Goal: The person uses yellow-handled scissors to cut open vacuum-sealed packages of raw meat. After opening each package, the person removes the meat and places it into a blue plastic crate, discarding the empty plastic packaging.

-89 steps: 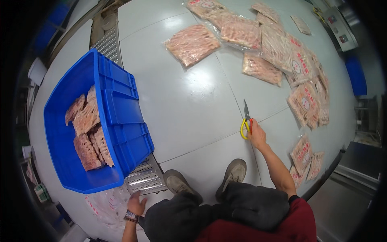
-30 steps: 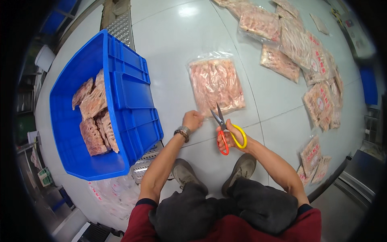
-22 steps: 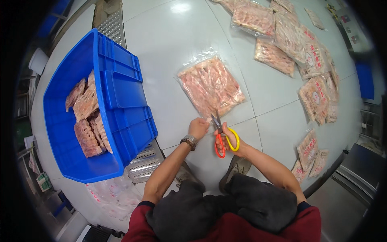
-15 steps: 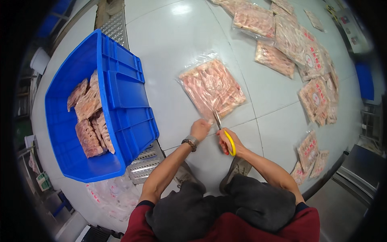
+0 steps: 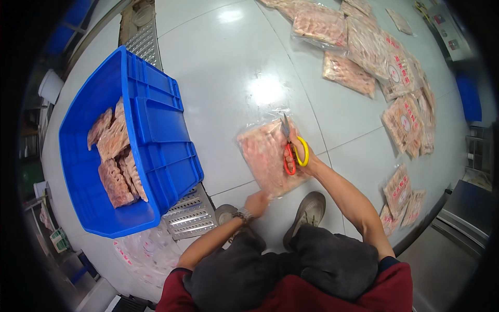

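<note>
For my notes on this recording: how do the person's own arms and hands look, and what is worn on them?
Both forearms are bare, with dark red short sleeves at the upper arms. The left hand has a metal wristwatch on its wrist. The right hand wears no glove or watch.

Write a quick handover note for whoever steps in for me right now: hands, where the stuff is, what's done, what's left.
Right hand: holds the scissors over the clear meat pack on the floor.
Left hand: grips that pack's near corner.
Blue crate, on the left: several unpacked meat slabs inside.
Done: those slabs are in the crate.
Left: this pack, plus many sealed packs on the floor ahead and to the right.
</note>
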### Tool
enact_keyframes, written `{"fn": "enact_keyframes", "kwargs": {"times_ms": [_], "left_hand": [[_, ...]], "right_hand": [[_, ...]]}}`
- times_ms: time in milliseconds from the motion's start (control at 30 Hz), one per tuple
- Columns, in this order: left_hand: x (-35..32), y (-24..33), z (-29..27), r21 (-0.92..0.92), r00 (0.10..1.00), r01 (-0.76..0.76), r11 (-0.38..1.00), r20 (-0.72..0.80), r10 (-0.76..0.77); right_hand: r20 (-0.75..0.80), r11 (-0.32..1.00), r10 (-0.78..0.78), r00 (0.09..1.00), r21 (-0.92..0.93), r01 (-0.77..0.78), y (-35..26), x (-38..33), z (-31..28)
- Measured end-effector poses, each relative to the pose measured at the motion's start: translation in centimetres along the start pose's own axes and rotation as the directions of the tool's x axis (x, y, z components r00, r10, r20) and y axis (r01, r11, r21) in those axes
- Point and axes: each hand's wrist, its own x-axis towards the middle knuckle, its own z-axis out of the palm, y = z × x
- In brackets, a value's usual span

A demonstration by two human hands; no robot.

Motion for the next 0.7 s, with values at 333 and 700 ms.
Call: {"fn": "enact_keyframes", "kwargs": {"times_ms": [333,700], "left_hand": [[2.0,2.7,-11.7,0.331,0.869,-0.168,0.928,-0.394,0.298],[7.1,9.4,-10.8,0.483,0.916,-0.100,0.870,-0.297,0.270]], "right_hand": [[0.106,0.854,0.039,0.994,-0.520,0.022,5.9,-5.2,-2.2],[0.341,0.447,-0.206,0.917,-0.801,0.399,2.6,-2.2,-0.8]]}}
